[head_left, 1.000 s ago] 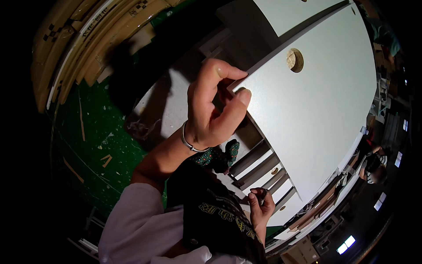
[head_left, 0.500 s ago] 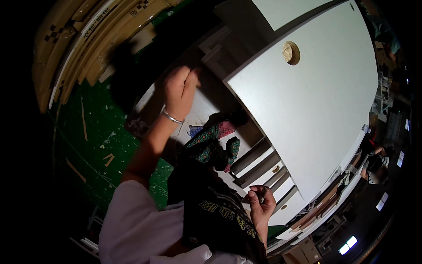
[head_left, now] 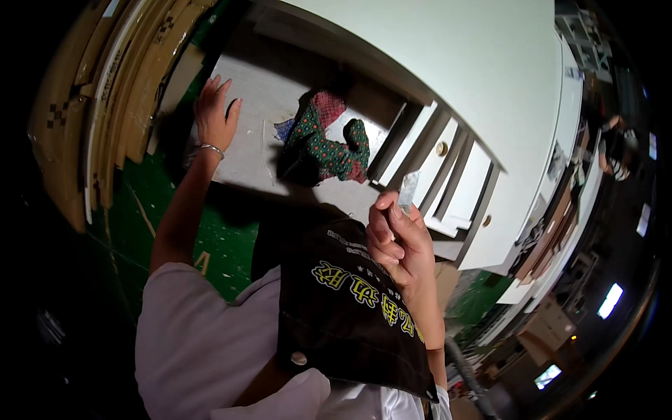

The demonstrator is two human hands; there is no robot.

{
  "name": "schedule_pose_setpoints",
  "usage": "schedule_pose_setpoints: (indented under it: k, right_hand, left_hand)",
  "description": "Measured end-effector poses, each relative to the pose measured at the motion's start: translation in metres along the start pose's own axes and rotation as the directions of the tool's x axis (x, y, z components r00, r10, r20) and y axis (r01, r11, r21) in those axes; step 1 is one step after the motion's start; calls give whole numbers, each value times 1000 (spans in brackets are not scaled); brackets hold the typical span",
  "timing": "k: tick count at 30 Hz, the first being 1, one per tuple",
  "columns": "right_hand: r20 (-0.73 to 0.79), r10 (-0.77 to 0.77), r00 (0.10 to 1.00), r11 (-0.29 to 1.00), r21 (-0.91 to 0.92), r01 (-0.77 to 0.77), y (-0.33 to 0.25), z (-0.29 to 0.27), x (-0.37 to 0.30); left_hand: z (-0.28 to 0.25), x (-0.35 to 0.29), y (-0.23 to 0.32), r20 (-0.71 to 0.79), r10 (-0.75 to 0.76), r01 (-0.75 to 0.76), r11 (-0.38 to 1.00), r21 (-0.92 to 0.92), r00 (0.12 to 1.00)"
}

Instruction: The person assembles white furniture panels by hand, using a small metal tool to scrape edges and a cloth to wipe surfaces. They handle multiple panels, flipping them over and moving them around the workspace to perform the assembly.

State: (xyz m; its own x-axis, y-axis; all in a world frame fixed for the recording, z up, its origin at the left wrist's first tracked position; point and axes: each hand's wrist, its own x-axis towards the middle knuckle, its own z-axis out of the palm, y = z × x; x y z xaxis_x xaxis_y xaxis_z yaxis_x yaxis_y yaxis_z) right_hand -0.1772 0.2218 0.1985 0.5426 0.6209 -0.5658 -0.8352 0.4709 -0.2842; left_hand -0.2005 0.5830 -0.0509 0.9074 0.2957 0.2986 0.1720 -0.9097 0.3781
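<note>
My left hand [head_left: 215,115] is stretched out with fingers spread, flat against the pale inner panel [head_left: 269,84] of a white cabinet. My right hand [head_left: 399,241] is raised in front of my dark apron [head_left: 343,301], fingers pinched on a small clear plastic packet [head_left: 408,190]. A patterned red and green cloth [head_left: 325,140] lies inside the cabinet, to the right of my left hand.
The large white cabinet top panel [head_left: 483,77] curves over the upper right. White drawer fronts with round knobs [head_left: 448,175] stand to the right of the cloth. Wooden boards [head_left: 98,105] are stacked at left on a green floor [head_left: 210,238]. Another person [head_left: 616,143] is far right.
My left hand let go of the white panel edge and moved left and down onto the inner panel. My right hand rose from low down, holding the small packet up.
</note>
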Motion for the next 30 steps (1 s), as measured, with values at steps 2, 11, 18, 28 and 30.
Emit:
schedule_pose_setpoints:
  k: [2, 11, 18, 28, 30]
  right_hand:
    - [77, -41, 996, 999, 17, 40, 19, 5, -5]
    - [172, -235, 957, 965, 160, 208, 105, 40, 12]
    - [83, -391, 917, 920, 74, 385, 150, 94, 34]
    - [28, -470, 882, 881, 81, 467, 207, 174, 91]
    - [-16, -634, 773, 743, -290, 603, 207, 181, 94]
  left_hand:
    - [13, -3, -15, -118, 44, -53, 996, -77, 992]
    - [13, 1, -3, -28, -25, 28, 995, 99, 999]
    - [1, 4, 7, -19, -11, 11, 1000, 15, 1000]
    - [-18, -2, 0, 219, 59, -10, 975, -220, 974]
    - [-17, -5, -5, 215, 77, -29, 975, -219, 974]
